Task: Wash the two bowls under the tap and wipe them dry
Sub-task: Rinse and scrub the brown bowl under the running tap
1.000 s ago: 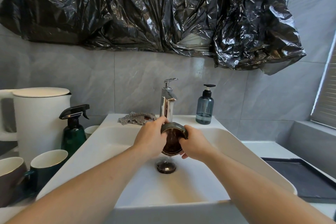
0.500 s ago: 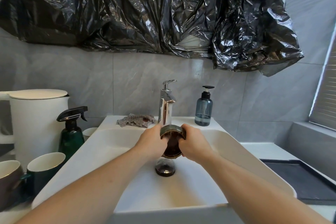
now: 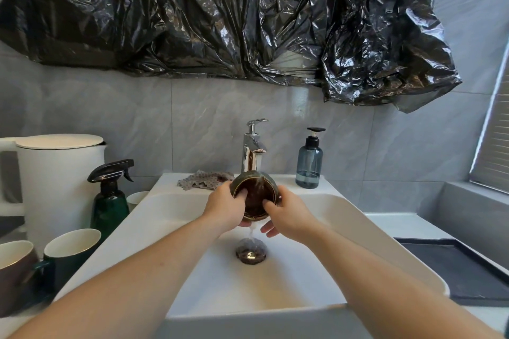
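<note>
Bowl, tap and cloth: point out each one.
bowl [image 3: 254, 201], head view, on its dark brown inside.
tap [image 3: 251, 151], head view, on the chrome body below the lever.
cloth [image 3: 202, 180], head view, on the crumpled grey fabric behind the basin.

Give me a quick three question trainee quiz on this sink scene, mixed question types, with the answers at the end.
1. True or false: both hands, left hand and right hand, hold the bowl.
2. Which stands right of the tap? A spray bottle, B soap dispenser, C kettle.
3. Fill in: water falls from the bowl toward the ___.

Key: 1 true; 2 B; 3 drain.
</note>
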{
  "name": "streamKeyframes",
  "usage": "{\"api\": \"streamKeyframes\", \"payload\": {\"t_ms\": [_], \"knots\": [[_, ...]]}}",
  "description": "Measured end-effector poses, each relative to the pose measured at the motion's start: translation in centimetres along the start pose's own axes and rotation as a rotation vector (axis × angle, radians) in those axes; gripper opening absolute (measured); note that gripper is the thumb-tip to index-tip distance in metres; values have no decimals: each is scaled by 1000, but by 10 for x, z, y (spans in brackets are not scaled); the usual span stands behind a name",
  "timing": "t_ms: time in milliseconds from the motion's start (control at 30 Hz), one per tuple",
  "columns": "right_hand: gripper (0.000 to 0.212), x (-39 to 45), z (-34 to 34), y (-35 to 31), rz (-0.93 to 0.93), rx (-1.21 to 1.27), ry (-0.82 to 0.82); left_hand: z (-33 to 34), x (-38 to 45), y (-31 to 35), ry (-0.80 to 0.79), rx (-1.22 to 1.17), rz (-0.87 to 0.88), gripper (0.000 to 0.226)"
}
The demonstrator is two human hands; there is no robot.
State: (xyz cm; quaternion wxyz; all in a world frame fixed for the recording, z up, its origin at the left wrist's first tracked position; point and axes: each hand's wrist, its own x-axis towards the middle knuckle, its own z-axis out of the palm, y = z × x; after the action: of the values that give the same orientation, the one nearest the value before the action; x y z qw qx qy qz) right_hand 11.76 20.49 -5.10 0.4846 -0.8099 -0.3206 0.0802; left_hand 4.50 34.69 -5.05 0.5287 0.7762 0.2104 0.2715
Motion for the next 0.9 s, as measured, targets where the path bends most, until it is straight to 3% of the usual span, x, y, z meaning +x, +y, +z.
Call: {"api": "streamKeyframes", "payload": {"t_ms": [167,300,367,500,733,833,900], "knots": [[21,-1,-3,0,-16,-104,78,-1,-2,0,-64,73,-43,17],[18,-4,-4,-1,-48,-256,101,-1,-2,-3,-33,421,139,13],[21,-3,-2,-1,-88,-284,128,0,-2,-4,-10,484,175,14],[28,0,-3,-1,-142,-225,184,-4,-2,-1,35,349,100,22],[29,-2,4,-2,-56,-127,-9,-8,-2,5,50,73,-95,29],[22,-3,1,-2,-52,-158,35,-8,-5,5,2,141,-52,28],[21,-4,-2,0,-71,-232,95,-7,-4,2,3,354,81,19]]}}
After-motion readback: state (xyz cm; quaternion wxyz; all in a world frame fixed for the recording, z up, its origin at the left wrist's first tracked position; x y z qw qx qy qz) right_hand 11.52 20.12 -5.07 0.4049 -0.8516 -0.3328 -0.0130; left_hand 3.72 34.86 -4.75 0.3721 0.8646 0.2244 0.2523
